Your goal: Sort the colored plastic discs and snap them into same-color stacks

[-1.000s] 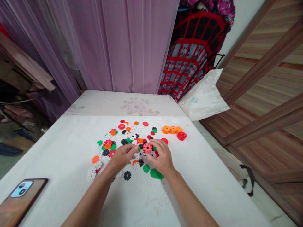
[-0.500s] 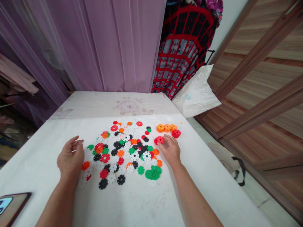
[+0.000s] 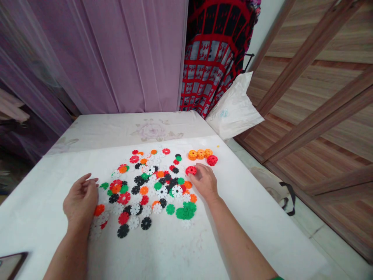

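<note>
Notched plastic snowflake discs [image 3: 162, 191] in red, orange, green, black and white lie scattered on the white tablecloth. My right hand [image 3: 204, 181], at the pile's right side, has its thumb and fingers around a small stack of red snowflake discs [image 3: 191, 170]. Just beyond that hand stand several orange disc stacks [image 3: 200, 154] side by side, with another red stack [image 3: 212, 160] close to them. Green discs [image 3: 186, 211] are bunched at the pile's near right. My left hand [image 3: 81, 200] rests at the left edge of the pile, fingers loosely bent and apart, holding nothing; an orange disc [image 3: 99, 210] lies beside it.
A phone [image 3: 13, 264] lies at the table's near left corner. Past the far right corner is a white bag [image 3: 234, 107], with patterned red and black cloth [image 3: 208, 58] behind it. Purple curtains [image 3: 131, 58] hang behind the table, and wooden doors [image 3: 314, 97] stand to the right.
The view has shifted slightly, so the table and discs appear further left. Both hands keep nearly the same places beside the pile, and the red stack stays in my right hand.
</note>
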A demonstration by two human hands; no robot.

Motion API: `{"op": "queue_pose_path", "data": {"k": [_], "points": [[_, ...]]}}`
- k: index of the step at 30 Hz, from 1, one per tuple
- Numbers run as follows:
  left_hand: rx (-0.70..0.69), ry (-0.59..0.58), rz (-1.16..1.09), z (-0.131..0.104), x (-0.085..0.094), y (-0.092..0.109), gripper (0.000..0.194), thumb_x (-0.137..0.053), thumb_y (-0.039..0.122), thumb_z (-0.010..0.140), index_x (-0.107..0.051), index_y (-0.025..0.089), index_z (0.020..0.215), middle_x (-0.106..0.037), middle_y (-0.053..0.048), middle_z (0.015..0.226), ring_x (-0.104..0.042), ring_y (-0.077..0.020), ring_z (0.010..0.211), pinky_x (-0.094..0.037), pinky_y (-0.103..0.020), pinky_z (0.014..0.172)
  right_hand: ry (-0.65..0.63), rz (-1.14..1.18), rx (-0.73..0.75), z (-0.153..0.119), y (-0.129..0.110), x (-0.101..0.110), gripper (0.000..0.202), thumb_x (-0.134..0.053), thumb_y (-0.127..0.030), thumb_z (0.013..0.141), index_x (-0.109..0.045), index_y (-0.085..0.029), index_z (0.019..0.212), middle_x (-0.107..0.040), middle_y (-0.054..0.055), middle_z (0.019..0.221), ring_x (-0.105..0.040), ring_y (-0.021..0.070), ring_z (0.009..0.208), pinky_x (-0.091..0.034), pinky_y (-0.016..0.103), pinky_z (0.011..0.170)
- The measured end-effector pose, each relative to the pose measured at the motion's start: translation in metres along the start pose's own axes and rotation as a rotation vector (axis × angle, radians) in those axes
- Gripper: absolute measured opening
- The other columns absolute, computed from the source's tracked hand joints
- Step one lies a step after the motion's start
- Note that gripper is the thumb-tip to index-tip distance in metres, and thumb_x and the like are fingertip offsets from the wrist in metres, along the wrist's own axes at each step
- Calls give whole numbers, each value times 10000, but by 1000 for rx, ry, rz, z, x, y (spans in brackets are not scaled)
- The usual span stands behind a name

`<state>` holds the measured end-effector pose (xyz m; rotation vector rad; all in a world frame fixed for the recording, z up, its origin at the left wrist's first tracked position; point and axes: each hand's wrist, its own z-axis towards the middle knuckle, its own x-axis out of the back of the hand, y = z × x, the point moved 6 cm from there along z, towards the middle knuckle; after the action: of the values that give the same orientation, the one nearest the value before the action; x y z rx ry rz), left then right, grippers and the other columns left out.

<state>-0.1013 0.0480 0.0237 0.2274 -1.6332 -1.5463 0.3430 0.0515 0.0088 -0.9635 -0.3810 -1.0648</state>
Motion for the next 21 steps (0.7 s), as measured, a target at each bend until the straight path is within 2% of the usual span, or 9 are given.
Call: {"op": "queue_pose_path", "data": {"k": [5,12,18,21], "points": [[27,-4,6,0,0,0,474,-574,296,771,-687,230,1227,-774,-50,1011,-730,-208,985,-548,-440,996,-17,-4,-11,1,0,0,262,-672,-337,776,-715,-221,1006,-745,91,1132,-651,248,1043,-522,399,969],[28,6,8,-1,1,2,452,-582,315,790,-695,228,1219,-776,-44,993,-735,-206,965,-557,-435,985,-48,-5,-45,0,-1,0,299,-672,-360,779,-713,-212,1036,-742,95,1146,-648,252,1073,-518,399,985],[1,17,-40,1,-2,-4,407,-575,327,806,-697,212,1177,-774,-49,964,-732,-191,862,-585,-405,919,62,57,-35,-3,7,4,325,-607,-431,866,-714,-189,1055,-758,118,1091,-676,249,1026,-546,406,942],[-19,4,-82,3,-5,-10,402,-579,344,808,-688,213,1172,-772,-51,955,-727,-181,830,-591,-366,879,137,76,35,-2,4,10,289,-573,-411,914,-719,-192,1033,-767,111,1058,-687,244,998,-556,408,920]]}}
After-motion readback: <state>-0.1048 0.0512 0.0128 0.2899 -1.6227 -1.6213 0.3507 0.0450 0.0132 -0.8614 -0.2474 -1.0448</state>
